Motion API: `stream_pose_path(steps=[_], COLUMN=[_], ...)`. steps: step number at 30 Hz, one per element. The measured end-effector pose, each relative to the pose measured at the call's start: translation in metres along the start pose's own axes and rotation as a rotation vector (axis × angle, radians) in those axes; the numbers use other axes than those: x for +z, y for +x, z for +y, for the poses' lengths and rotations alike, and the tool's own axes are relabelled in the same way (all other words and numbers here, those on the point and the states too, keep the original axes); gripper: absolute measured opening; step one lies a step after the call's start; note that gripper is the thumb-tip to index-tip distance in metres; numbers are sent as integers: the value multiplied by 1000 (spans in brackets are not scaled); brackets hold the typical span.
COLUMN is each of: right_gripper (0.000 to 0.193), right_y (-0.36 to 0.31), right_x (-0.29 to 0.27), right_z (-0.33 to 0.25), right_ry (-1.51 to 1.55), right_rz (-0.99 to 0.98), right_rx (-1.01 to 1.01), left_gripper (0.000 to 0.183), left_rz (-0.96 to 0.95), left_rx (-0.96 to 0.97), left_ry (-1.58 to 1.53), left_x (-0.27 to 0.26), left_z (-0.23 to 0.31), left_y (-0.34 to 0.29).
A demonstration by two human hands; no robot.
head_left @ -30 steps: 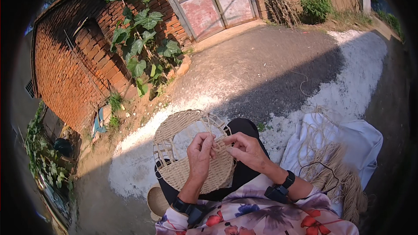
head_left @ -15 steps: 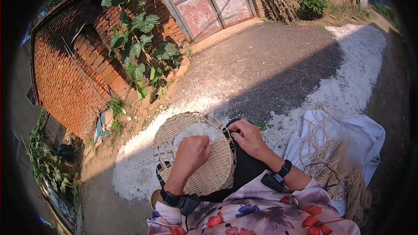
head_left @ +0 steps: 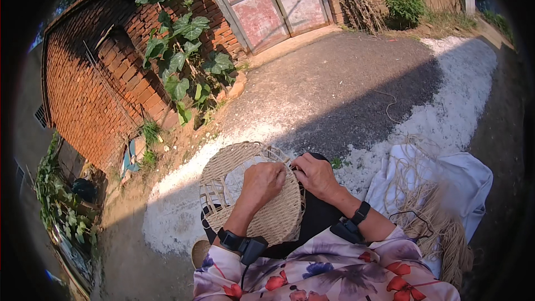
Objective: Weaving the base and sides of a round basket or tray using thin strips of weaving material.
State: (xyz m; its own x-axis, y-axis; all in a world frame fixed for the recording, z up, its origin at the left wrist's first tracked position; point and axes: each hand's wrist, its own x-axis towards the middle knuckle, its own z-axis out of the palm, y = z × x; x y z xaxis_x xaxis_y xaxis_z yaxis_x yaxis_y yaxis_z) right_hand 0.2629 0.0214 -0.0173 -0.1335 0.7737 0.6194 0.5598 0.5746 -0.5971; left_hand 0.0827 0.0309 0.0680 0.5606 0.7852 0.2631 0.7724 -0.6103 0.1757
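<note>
On my lap rests a round woven basket [head_left: 277,215] of tan cord, worked over a thin wire frame. Open strands and a pale patch show through its upper left part. My left hand [head_left: 264,183] lies over the middle of it, closed in a pinch near the right rim; whatever is between the fingertips is hidden. At that right rim my right hand [head_left: 317,176] has its thumb and bent fingers closed on the edge. The two hands are a short way apart. Black cloth on my lap shows beneath the basket.
To my right, a bundle of loose tan cord [head_left: 454,239] lies on white cloth [head_left: 468,175]. A small tan round object [head_left: 199,252] is by my left forearm. Ahead are a red metal door [head_left: 262,19], a brick wall [head_left: 83,100] and a leafy vine [head_left: 177,61].
My left hand has moved right and up, towards the right rim and my right hand. The right hand has turned slightly, its fingers closer in to the rim. The basket has shifted slightly.
</note>
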Motion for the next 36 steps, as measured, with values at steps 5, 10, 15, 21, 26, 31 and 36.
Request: stream_pose_path(steps=[5,10,15,21,26,31,36], right_gripper=[25,26,24,22,18,11,6], right_y=[3,1,-4,-8,-9,-4,3], right_x=[0,2,9,15,17,17,1], right_z=[9,17,19,21,25,24,59], right_ry=[-81,-25,-13,-19,-9,30,41], right_rz=[-14,-14,9,106,115,111,198], right_rx=[-56,-35,-50,-43,-126,-161,156], left_gripper=[18,19,21,23,24,25,22], left_rz=[-25,-20,-72,-124,-125,-174,148], left_rx=[-76,-168,-183,-218,-221,-209,-265], left_ry=[-45,32,-23,-39,-95,-174,-456], left_x=[14,18,21,19,29,25,4], left_z=[-6,-2,-3,2,-12,-18,-24], left_y=[2,2,5,8,8,6,0])
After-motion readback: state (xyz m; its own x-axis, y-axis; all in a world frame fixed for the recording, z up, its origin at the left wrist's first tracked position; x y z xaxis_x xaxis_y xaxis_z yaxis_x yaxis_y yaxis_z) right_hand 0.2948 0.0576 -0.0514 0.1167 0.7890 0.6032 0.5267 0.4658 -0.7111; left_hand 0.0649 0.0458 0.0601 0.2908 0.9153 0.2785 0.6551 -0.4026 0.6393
